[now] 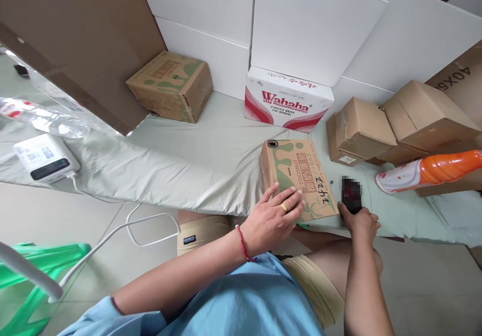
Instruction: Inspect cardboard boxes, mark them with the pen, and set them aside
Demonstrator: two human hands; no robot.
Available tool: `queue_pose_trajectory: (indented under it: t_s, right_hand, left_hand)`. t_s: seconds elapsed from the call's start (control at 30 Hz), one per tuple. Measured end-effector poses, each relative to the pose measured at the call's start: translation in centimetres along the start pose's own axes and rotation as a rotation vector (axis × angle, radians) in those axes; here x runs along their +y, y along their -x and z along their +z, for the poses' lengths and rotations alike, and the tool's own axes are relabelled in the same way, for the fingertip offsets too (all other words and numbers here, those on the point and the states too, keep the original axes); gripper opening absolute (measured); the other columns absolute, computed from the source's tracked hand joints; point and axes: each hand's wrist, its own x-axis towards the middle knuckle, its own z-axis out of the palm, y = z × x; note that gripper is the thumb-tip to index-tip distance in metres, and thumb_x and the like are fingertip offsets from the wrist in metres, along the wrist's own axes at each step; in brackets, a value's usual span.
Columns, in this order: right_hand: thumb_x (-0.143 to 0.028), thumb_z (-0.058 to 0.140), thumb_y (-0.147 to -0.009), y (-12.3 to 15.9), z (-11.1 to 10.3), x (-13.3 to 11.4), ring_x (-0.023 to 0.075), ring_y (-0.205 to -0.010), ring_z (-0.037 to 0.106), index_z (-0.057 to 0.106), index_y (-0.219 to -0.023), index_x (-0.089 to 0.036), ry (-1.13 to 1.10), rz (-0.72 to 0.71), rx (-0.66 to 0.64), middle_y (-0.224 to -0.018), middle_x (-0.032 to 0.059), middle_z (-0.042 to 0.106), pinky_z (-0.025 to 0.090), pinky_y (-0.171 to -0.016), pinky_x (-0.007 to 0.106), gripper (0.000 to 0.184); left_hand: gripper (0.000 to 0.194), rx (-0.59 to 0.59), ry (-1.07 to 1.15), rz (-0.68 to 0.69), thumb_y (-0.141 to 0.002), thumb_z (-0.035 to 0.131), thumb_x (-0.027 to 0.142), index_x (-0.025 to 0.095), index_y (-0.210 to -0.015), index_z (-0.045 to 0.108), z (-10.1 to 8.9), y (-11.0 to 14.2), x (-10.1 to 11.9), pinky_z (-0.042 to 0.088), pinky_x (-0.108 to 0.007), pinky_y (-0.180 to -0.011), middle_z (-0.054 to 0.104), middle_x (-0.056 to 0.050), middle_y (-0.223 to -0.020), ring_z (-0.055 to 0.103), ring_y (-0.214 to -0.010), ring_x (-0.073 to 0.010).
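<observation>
My left hand lies flat across the near edge of a cardboard box printed with green shapes, "COCONUT" and a handwritten "2422". Its fingers are stretched out and slightly spread on the box top. To the right of that box, my right hand grips the near end of a dark phone over the cloth. Part of the phone's screen is blurred by pixelation, so its content cannot be read.
Behind stands a white and red Wahaha carton, with another coconut box at its left. Brown cartons and an orange-topped bottle occupy the right. A white power bank with a cable lies left, near a plastic bottle.
</observation>
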Motion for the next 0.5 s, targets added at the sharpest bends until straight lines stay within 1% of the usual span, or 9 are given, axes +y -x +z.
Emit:
queue_pose_trajectory:
  t_s: [0.1,0.17,0.27,0.33,0.37,0.4,0.43,0.5]
  right_hand:
    - [-0.072,0.081,-0.071,-0.7,-1.0,0.2,0.0561,-0.142,0.055,0.061,-0.143,0.002,-0.044,0.022,-0.051,-0.147,0.0429,0.055,0.045,-0.121,0.064,0.105]
    - [-0.068,0.085,-0.064,-0.8,-1.7,0.6,0.0545,-0.144,0.055,0.059,-0.144,0.002,-0.091,0.02,-0.064,-0.147,0.0428,0.056,0.047,-0.121,0.061,0.109]
    - [-0.064,0.087,-0.057,-0.4,-2.7,1.0,0.0526,-0.143,0.056,0.063,-0.137,-0.004,-0.194,0.011,-0.077,-0.139,0.038,0.063,0.051,-0.116,0.059,0.102]
    - [-0.063,0.088,-0.051,0.2,-3.4,0.9,0.0487,-0.13,0.064,0.064,-0.131,-0.01,-0.295,0.006,-0.106,-0.124,0.0295,0.07,0.058,-0.102,0.056,0.1]
    - [-0.064,0.088,-0.048,0.5,-3.7,0.8,0.0448,-0.12,0.068,0.063,-0.131,-0.012,-0.358,-0.001,-0.132,-0.116,0.0238,0.072,0.06,-0.091,0.052,0.101]
    - [-0.067,0.087,-0.046,1.0,-4.1,0.6,0.0395,-0.109,0.071,0.062,-0.132,-0.014,-0.425,-0.013,-0.162,-0.108,0.0174,0.073,0.06,-0.081,0.046,0.104]
    - [-0.07,0.085,-0.045,1.5,-4.6,0.3,0.0332,-0.098,0.071,0.061,-0.134,-0.016,-0.487,-0.031,-0.195,-0.1,0.0106,0.071,0.058,-0.072,0.04,0.107]
    - [-0.073,0.083,-0.048,2.8,-6.0,-0.6,0.0211,-0.078,0.064,0.058,-0.139,-0.021,-0.654,-0.097,-0.275,-0.087,-0.001,0.064,0.048,-0.06,0.029,0.108]
  left_hand:
    - [0.043,0.004,0.0,-0.002,-0.108,0.059,0.028,0.019,-0.15,0.064,0.1,0.0,0.1,0.023,-0.052,-0.141,0.062,-0.01,-0.166,0.057,-0.156,-0.0278]
    - [0.043,0.012,-0.005,0.0,-0.109,0.058,0.028,0.019,-0.15,0.064,0.2,0.0,0.1,0.025,-0.052,-0.14,0.063,-0.01,-0.166,0.057,-0.156,-0.0278]
    - [0.043,0.011,-0.004,0.001,-0.109,0.058,0.029,0.019,-0.151,0.065,0.4,0.0,0.1,0.026,-0.053,-0.14,0.063,-0.011,-0.165,0.057,-0.156,-0.028]
    - [0.044,0.013,-0.001,-0.002,-0.109,0.059,0.029,0.019,-0.151,0.064,0.5,0.1,0.1,0.026,-0.053,-0.139,0.062,-0.011,-0.166,0.056,-0.156,-0.0281]
    - [0.044,0.014,0.001,-0.003,-0.108,0.059,0.029,0.019,-0.151,0.064,0.6,0.0,0.1,0.026,-0.053,-0.139,0.062,-0.01,-0.166,0.057,-0.156,-0.0281]
    - [0.044,0.016,0.001,-0.005,-0.108,0.06,0.029,0.019,-0.151,0.065,0.6,0.0,0.1,0.026,-0.053,-0.139,0.062,-0.01,-0.166,0.057,-0.156,-0.028]
    - [0.044,0.017,0.002,-0.006,-0.108,0.06,0.029,0.019,-0.151,0.064,0.6,0.0,0.1,0.026,-0.053,-0.139,0.062,-0.01,-0.166,0.057,-0.156,-0.0279]
    - [0.044,0.018,0.005,-0.006,-0.108,0.06,0.029,0.019,-0.151,0.065,0.5,0.0,0.1,0.026,-0.053,-0.139,0.062,-0.01,-0.166,0.057,-0.156,-0.0277]
